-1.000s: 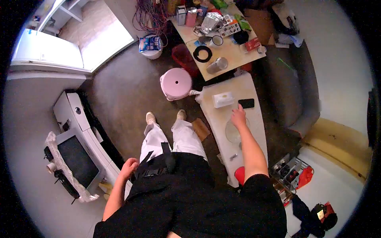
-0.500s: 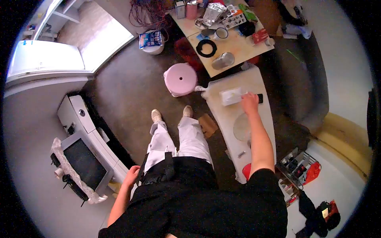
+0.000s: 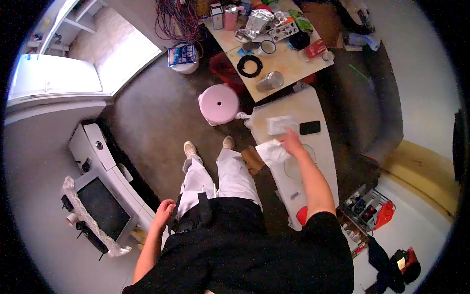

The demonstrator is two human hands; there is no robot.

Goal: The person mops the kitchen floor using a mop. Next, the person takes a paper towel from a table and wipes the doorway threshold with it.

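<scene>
My right hand point(image 3: 292, 143) is closed on a white tissue point(image 3: 272, 152), which hangs from the fingers over the left side of the low white table point(image 3: 313, 161). Just beyond the hand is a white tissue box point(image 3: 281, 125), and a black phone point(image 3: 310, 128) lies to its right. A clear round plate or lid point(image 3: 294, 167) is partly under the forearm. My left hand point(image 3: 165, 210) hangs beside my left hip with its fingers loosely curled; whether they hold anything is too small to tell.
A pink stool point(image 3: 219, 104) stands left of the low table. Beyond is a cluttered table point(image 3: 293, 68) with a glass jar point(image 3: 270, 82) and black ring point(image 3: 249, 66). A cabinet point(image 3: 105, 149) and a monitor point(image 3: 104, 203) are at left, a wire rack point(image 3: 364, 208) at lower right.
My right hand has drawn a tissue away from the box and moved left and back toward me. The phone, partly covered by the hand before, now shows whole. My left hand stays by the hip.
</scene>
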